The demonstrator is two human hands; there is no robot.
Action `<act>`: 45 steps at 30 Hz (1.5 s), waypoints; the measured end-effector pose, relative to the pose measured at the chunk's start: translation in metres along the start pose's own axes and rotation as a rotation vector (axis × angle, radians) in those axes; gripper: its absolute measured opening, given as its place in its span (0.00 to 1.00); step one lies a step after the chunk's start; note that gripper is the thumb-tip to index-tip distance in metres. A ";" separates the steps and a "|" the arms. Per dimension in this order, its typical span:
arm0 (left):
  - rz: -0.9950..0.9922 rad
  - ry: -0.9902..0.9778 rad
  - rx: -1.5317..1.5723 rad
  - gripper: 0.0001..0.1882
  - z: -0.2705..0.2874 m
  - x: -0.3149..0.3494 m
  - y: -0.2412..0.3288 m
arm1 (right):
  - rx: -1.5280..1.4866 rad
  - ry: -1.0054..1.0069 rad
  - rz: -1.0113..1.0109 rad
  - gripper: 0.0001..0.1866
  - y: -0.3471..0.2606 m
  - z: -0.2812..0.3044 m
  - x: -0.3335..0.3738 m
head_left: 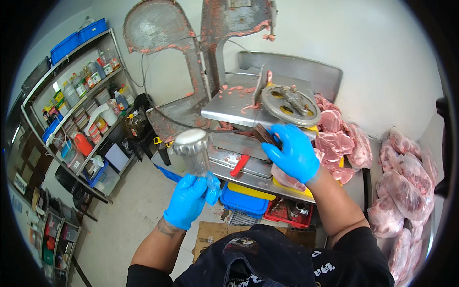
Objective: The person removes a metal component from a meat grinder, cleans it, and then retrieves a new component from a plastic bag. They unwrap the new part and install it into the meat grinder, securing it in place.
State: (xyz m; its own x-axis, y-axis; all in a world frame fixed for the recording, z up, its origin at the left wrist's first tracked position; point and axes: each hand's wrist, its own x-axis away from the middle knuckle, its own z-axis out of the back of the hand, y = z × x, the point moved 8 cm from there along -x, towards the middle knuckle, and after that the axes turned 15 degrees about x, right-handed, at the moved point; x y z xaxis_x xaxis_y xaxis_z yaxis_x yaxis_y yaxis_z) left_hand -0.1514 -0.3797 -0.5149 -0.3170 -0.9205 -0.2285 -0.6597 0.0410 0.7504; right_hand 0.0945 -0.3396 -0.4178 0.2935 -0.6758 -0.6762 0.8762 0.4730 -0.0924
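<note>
My left hand (186,201), in a blue glove, is closed round the lower end of a clear, ridged jar-like thing (195,149) with a round white top. Its exact kind I cannot make out. My right hand (296,153), also gloved, has its fingers on a dark brown flat block (266,136) at the front of the meat saw's steel table (229,105). Beyond that hand a spoked metal wheel (272,106) lies on the table. A red handle (240,165) rests on the steel ledge between my hands. Meat scraps cling to the opened saw housing (158,28).
Meat slices (334,143) are piled right of the saw, with bagged meat (404,186) farther right. Under the bench sit a blue tub (244,203) and a red crate (288,215). Shelving (71,115) with bottles stands at left; cardboard (210,235) lies below.
</note>
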 end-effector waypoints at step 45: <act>0.799 -0.564 0.055 0.16 0.034 -0.234 0.015 | -0.947 -0.130 -0.459 0.39 0.000 -0.132 -0.117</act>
State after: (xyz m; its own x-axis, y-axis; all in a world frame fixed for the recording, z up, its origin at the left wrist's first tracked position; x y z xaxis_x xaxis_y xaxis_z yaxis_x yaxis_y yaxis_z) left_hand -0.1103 -0.1501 -0.4714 -0.9541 -0.2933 0.0605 -0.1355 0.6027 0.7863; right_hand 0.0094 -0.1861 -0.4347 0.0972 -0.9303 -0.3537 0.2745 0.3667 -0.8889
